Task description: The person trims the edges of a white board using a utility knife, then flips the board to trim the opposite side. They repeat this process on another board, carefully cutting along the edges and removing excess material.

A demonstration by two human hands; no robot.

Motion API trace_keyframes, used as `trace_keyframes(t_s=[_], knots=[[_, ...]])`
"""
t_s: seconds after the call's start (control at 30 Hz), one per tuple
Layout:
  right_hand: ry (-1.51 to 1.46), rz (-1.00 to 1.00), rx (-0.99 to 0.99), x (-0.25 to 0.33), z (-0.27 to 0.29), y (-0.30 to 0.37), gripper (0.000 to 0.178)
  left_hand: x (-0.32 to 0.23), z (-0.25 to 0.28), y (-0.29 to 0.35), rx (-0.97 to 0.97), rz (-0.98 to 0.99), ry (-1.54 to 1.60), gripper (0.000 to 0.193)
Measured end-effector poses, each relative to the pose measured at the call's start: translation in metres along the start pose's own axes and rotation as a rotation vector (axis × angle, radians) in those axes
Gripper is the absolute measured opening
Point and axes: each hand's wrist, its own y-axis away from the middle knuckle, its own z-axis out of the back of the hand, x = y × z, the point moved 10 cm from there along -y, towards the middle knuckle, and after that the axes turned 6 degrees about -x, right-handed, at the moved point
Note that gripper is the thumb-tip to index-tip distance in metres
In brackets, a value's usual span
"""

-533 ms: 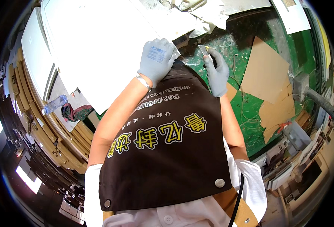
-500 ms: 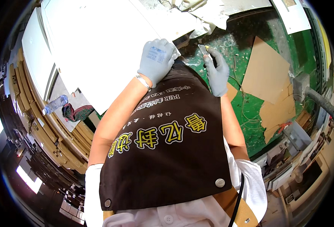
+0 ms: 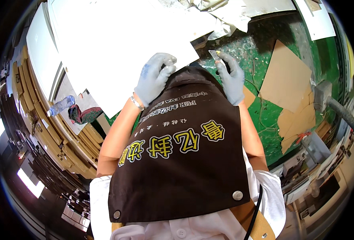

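Observation:
A large white panel [image 3: 117, 52], glaring bright, spreads in front of me, its right corner close to my right hand. My left hand [image 3: 155, 78], in a grey-white glove, lies over the panel's near edge. Its fingers are curled with the thumb drawn toward them; anything between them is hidden. My right hand [image 3: 231, 78], in a similar glove with darkened fingertips, is just right of that corner, apart from the panel. It pinches a small flat, pale blade-like piece [image 3: 214, 55] that points up and left; a yellow spot shows by the fingertips.
Cardboard sheets [image 3: 286, 76] and a loose cord lie on the green floor [image 3: 261, 48] to the right, near a grey metal post fitting [image 3: 323, 94]. Crumpled pale sheeting [image 3: 229, 20] is at the far side. On the left are a plastic bottle [image 3: 61, 105], a dark patterned cloth [image 3: 83, 115] and stacked boards [image 3: 37, 116].
My left hand has slid left and nearer along the panel's edge and turned, showing its thumb side. The panel's right corner is now uncovered. My right hand still holds the blade-like piece, almost unmoved.

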Motion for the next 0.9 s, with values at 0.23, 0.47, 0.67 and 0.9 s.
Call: trace_keyframes(t_s=[0.23,0.47,0.67,0.9], knots=[[0.017,-0.057,0.067,0.024,-0.023,-0.008,0.048,0.031,-0.007,0.012,-0.005,0.412,0.476,0.02],[-0.047,-0.111,0.301,0.005,-0.066,-0.021,0.05,0.041,0.106,0.101,-0.246,0.443,1.268,0.024],[0.047,-0.152,0.369,0.0,-0.07,-0.027,0.043,0.046,0.255,0.219,-0.741,0.174,1.596,0.024],[0.018,-0.127,0.402,0.011,-0.073,-0.027,0.028,0.006,0.394,0.396,-1.284,-0.129,1.551,0.016]])
